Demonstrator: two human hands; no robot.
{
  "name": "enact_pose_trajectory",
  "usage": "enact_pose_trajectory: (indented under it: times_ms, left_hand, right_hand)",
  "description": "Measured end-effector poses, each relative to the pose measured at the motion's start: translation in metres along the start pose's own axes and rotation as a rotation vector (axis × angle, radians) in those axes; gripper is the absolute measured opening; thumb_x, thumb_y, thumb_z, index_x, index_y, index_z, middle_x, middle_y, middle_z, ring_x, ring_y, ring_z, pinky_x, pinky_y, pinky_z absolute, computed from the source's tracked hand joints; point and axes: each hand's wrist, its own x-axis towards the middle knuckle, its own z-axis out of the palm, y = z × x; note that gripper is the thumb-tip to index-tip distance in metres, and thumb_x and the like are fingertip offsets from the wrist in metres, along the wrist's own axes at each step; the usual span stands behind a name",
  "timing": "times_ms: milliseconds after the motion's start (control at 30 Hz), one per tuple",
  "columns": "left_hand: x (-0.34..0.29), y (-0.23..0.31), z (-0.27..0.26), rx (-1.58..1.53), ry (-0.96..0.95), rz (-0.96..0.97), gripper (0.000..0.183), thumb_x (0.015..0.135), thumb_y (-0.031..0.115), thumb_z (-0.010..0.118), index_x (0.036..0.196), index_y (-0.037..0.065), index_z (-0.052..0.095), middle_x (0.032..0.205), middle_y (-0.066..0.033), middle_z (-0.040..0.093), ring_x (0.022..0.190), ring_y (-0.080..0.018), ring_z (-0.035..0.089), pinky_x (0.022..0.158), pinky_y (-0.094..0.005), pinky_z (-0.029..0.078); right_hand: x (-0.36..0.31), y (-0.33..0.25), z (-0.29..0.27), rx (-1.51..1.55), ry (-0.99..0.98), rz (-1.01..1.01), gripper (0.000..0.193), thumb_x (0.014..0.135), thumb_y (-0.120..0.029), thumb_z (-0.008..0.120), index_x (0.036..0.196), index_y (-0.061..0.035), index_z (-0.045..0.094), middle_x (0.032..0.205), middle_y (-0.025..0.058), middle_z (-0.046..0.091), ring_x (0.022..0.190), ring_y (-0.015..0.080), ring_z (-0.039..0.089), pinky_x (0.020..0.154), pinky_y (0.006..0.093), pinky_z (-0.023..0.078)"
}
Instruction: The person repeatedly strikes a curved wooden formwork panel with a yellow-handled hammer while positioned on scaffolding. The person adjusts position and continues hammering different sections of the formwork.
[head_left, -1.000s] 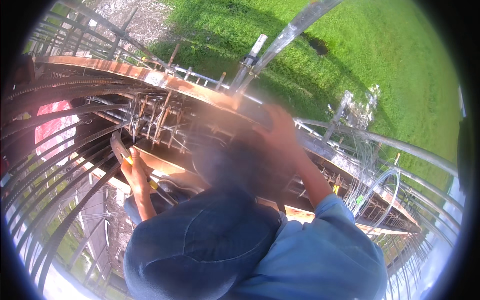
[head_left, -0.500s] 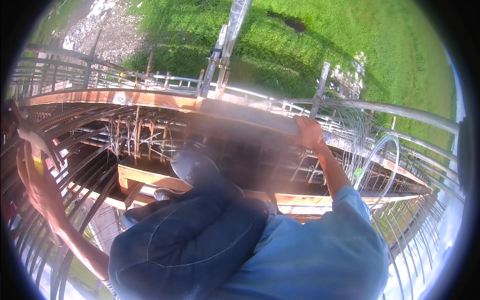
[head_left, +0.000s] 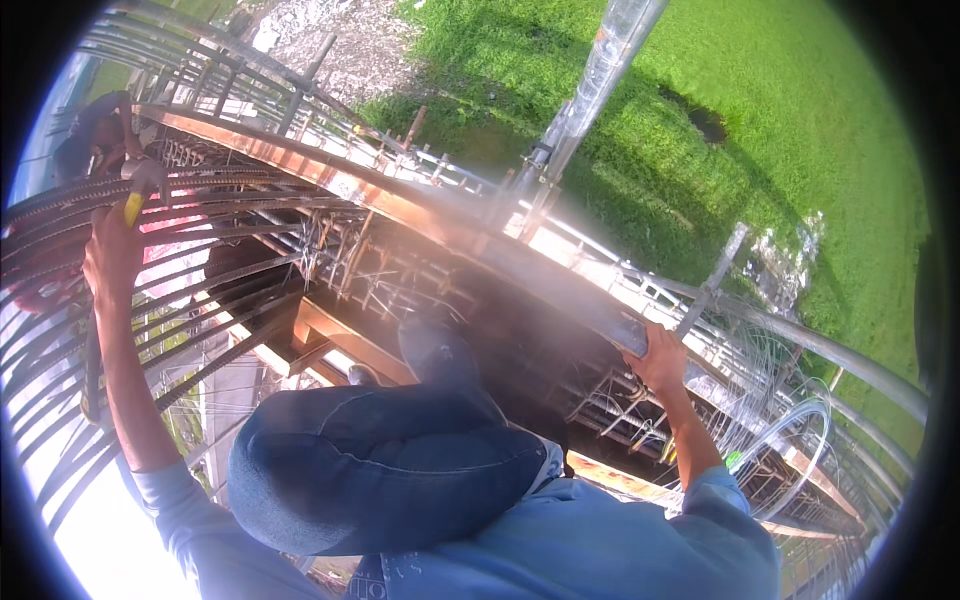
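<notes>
My left hand (head_left: 113, 255) is wrapped round the handle of a claw hammer (head_left: 133, 207), which has a yellow part below its metal head. The hammer is raised among the long ribbed steel bars (head_left: 215, 235) at the left. On the right, my right hand (head_left: 660, 360) grips the top edge of a long timber board (head_left: 310, 172), its fingers bent over the edge. My bent knee in dark jeans lies between my two arms, with a shoe (head_left: 437, 350) down by the dark steel-filled gap beneath the board.
Another person (head_left: 100, 145) is at the far left, behind the bars. A steel scaffold pole (head_left: 610, 65) rises beyond the board, and a long rail (head_left: 830, 355) runs at the right. Coils of tie wire (head_left: 800, 430) hang beside my right arm. A timber frame (head_left: 345, 340) spans the gap.
The view has turned, so the board now slopes down to the right. My left hand has swung up and forward with the hammer. My right hand stays on the board's edge.
</notes>
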Motion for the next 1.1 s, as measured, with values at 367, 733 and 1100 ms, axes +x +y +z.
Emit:
enact_pose_trajectory:
  times_ms: [367, 733, 1100]
  left_hand:
    - [-0.011, 0.013, -0.023, -0.014, -0.027, 0.154, 0.02, 0.093, 0.012, 0.062, 0.109, 0.005, 0.072, 0.114, -0.0225, 0.064, 0.101, -0.0399, 0.071, 0.084, -0.0491, 0.059]
    - [-0.022, 0.022, -0.018, -0.031, 0.078, 0.092, 0.016, 0.087, 0.01, 0.066, 0.1, 0.004, 0.073, 0.112, -0.0225, 0.064, 0.093, -0.0387, 0.074, 0.078, -0.0473, 0.061]
    - [-0.004, 0.016, 0.019, 0.019, 0.145, 0.057, 0.032, 0.093, 0.013, 0.061, 0.125, 0.018, 0.065, 0.128, -0.019, 0.058, 0.089, -0.0435, 0.073, 0.071, -0.0519, 0.063]
  right_hand:
    - [-0.003, 0.001, 0.003, -0.029, 0.043, -0.03, 0.066, 0.071, -0.037, 0.091, 0.119, -0.0065, 0.058, 0.099, 0.0137, 0.066, 0.094, 0.0363, 0.066, 0.08, 0.0487, 0.054]
    - [-0.005, 0.008, 0.013, -0.015, 0.127, -0.107, 0.066, 0.071, -0.039, 0.089, 0.117, -0.0035, 0.058, 0.096, 0.0162, 0.066, 0.087, 0.0381, 0.067, 0.076, 0.0485, 0.054]
    - [-0.003, 0.007, 0.012, -0.132, 0.013, 0.01, 0.065, 0.068, -0.043, 0.089, 0.114, -0.0082, 0.059, 0.098, 0.0111, 0.067, 0.093, 0.0323, 0.069, 0.079, 0.0437, 0.055]
